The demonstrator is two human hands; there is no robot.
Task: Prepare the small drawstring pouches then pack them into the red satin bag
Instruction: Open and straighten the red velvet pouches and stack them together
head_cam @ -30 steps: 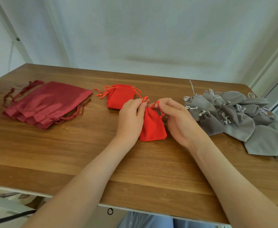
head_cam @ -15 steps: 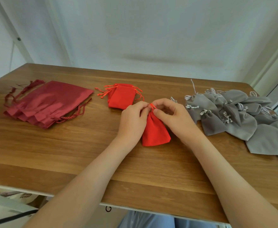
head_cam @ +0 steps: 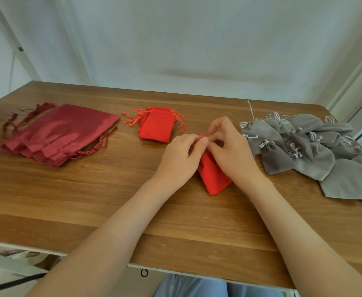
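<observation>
Here, a wooden table [head_cam: 68, 200] is shown against a pale wall [head_cam: 197, 39], with three lots of cloth bags laid out along it. The right end is taken up by a loose heap of grey pouches [head_cam: 304, 155], several drawn shut with white strings; the heap's nearest edge lies just beside the right hand. At the left end, well apart from both hands, a fanned stack of dark red satin bags [head_cam: 64, 131] is laid flat, with twisted drawstrings trailing from its near and far sides. Between these two lots, toward the far side, a small stack of red pouches [head_cam: 156, 127] is set down, its orange-red strings splayed to left and right.

A single red pouch [head_cam: 214, 179] is seen in the middle of the table, nearer the person than that stack. It lies tilted, its bottom corner pointed toward the near edge, and its mouth is hidden beneath the hands. The left hand [head_cam: 180, 159] is curled, thumb and forefinger pinched together on the cord [head_cam: 201, 136] at the pouch's mouth. The right hand [head_cam: 231, 151] is likewise curled, its fingertips brought against those of the left and closed on the same cord, while its heel covers the pouch's right edge. Only a short red tip of cord is left showing above the fingers.
</observation>
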